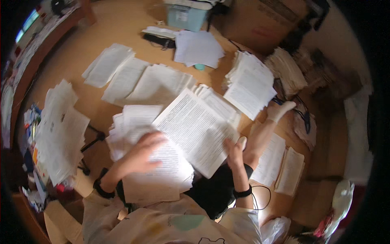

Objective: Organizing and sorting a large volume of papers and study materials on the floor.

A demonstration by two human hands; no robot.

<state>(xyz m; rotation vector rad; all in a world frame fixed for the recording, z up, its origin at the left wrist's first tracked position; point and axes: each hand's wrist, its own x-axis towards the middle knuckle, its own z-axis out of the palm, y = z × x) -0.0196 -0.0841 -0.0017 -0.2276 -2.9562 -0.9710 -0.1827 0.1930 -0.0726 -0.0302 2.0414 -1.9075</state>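
Note:
My right hand (234, 153) grips the lower right edge of a printed sheet (195, 128), which tilts up in front of me; whether more sheets lie behind it cannot be told. My left hand (146, 153), slightly blurred, hovers over a stack of printed papers (168, 164) near my lap. Its thumb and fingers are apart and nothing is in them. Beneath that stack a plain, tan-tinted sheet (150, 193) sticks out toward me. Behind the held sheet another paper pile (217, 103) shows in part.
Paper piles lie around me: far left (109, 65), centre (160, 83), far right (250, 83) and left (61, 130). A light-blue bin (185, 17) and a cardboard box (260, 24) stand at the back. My outstretched leg (260, 140) and a black cable (268, 199) are at right.

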